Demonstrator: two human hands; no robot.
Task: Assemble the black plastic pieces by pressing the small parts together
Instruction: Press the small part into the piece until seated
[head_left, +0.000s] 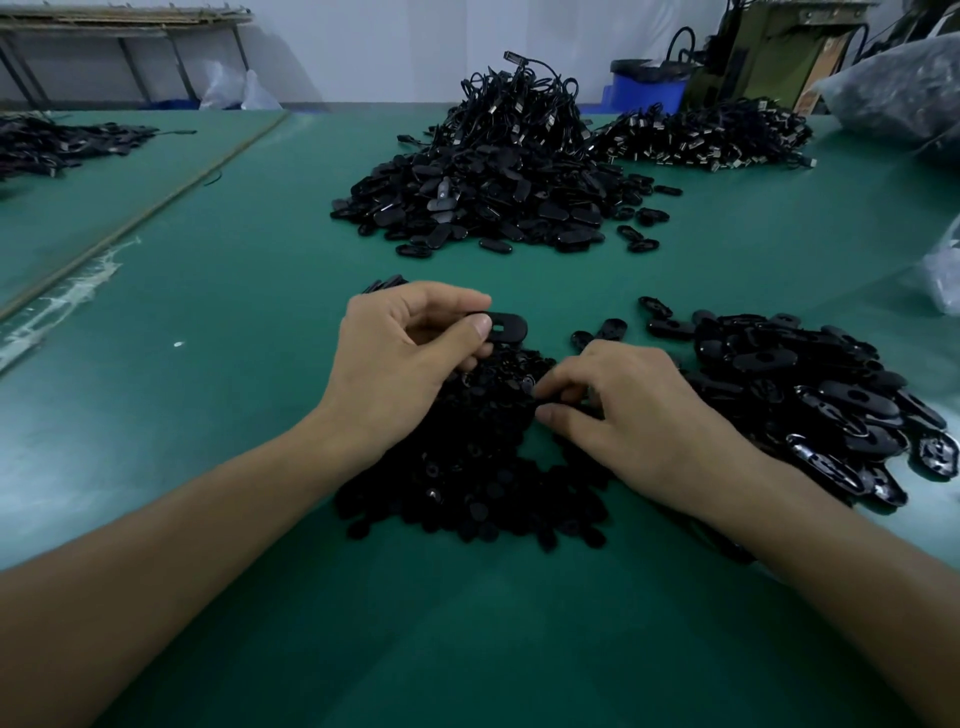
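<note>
My left hand (400, 358) pinches a flat oval black plastic shell (503, 326) with a hole in it, held just above a heap of small black parts (467, 467) on the green table. My right hand (623, 410) rests on that heap's right side, thumb and fingertips pinching a small black part (555, 399) that is mostly hidden. A pile of oval shells (810, 400) lies to the right of my right hand.
A large mound of black pieces and cables (493, 182) sits at the table's middle back, another cable pile (701, 137) to its right. More pieces (52, 145) lie far left. Clear plastic bags (904, 93) stand along the right edge. A green mat (208, 322) covers the table.
</note>
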